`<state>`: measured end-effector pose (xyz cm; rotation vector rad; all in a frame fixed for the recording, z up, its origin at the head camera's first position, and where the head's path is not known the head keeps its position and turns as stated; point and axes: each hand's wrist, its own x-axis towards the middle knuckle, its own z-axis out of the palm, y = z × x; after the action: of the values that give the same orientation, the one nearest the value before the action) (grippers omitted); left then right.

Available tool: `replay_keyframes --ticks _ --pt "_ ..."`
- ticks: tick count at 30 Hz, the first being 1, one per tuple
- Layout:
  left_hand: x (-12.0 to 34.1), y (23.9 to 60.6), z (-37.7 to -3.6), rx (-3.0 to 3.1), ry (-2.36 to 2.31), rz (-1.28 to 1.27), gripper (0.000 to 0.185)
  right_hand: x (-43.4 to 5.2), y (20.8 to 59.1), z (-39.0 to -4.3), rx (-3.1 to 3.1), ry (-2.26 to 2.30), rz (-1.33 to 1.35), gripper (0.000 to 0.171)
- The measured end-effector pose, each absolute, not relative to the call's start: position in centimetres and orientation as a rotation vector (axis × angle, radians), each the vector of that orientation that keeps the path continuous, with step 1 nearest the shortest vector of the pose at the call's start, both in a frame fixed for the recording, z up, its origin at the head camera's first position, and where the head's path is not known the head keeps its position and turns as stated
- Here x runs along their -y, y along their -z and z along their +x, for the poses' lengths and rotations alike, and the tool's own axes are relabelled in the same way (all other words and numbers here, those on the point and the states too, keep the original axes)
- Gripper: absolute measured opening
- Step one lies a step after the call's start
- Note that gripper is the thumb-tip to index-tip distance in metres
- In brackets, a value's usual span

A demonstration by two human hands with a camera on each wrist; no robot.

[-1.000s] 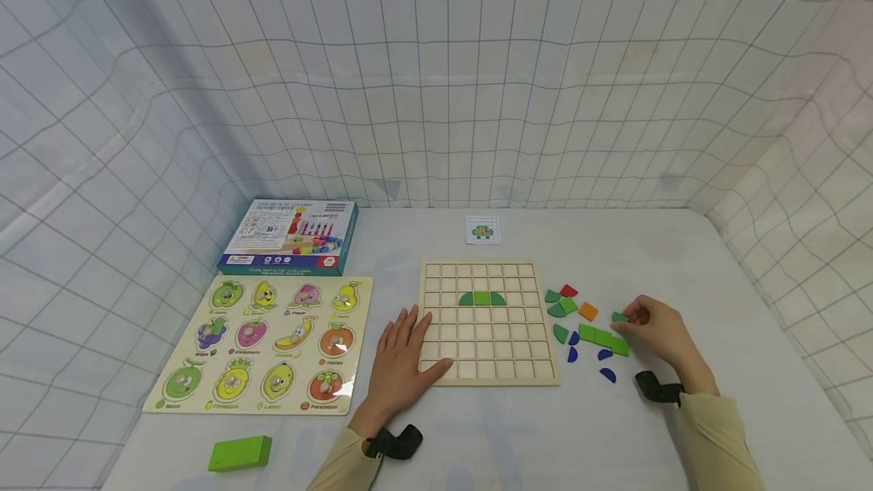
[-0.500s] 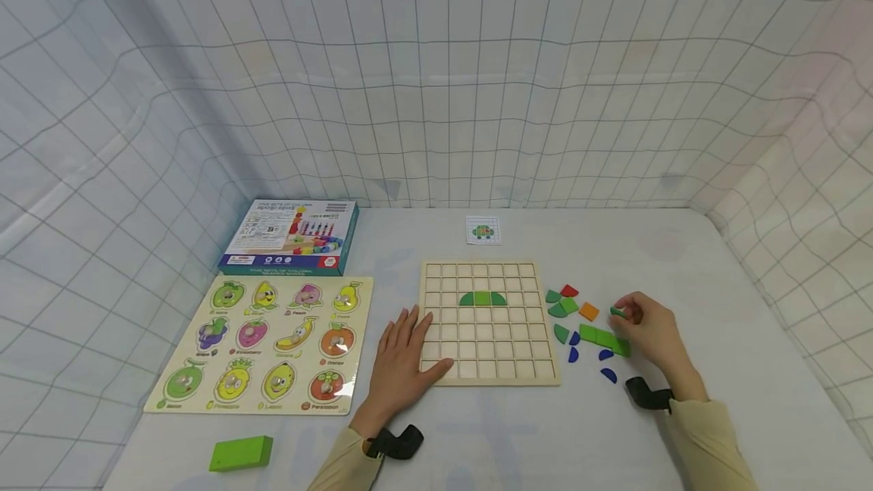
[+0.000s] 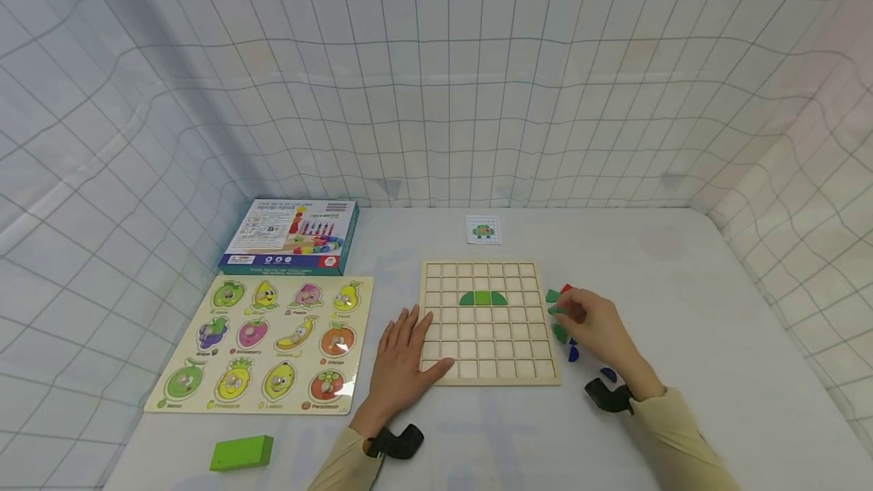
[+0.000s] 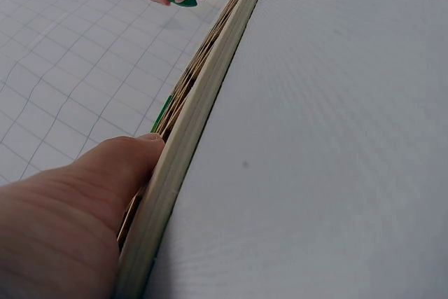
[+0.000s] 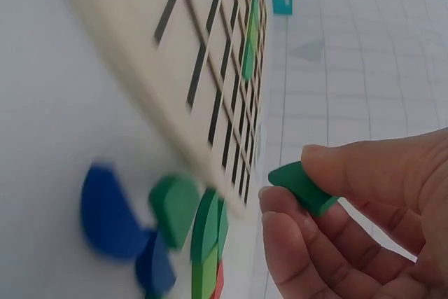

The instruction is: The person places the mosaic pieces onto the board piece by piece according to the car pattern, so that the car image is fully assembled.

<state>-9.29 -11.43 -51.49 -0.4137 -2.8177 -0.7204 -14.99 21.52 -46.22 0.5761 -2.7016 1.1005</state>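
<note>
green piece (image 5: 302, 187) is pinched between thumb and fingertips of the right hand (image 3: 596, 324), held above the table just beside the right edge of the wooden grid board (image 3: 487, 373), near the loose pieces (image 3: 561, 333). the board is steadied by the left hand (image 3: 402, 358), laid flat with straight fingers on its left edge, so it cannot slide. compared with a second ago, the right hand has been brought leftward, from well out on the table toward the board; the left hand is unchanged.
</note>
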Motion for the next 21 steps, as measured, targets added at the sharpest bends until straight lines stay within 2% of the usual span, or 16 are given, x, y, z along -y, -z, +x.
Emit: replay_keyframes --ticks 10,21 --pt "11.5 51.7 -9.3 2.790 0.715 -0.414 0.080 -17.3 45.8 -15.3 2.770 -1.273 0.740 0.014" --pt "11.4 51.4 -9.3 2.843 0.732 -0.396 0.081 -13.2 46.1 -16.0 2.770 -1.233 0.863 0.015"
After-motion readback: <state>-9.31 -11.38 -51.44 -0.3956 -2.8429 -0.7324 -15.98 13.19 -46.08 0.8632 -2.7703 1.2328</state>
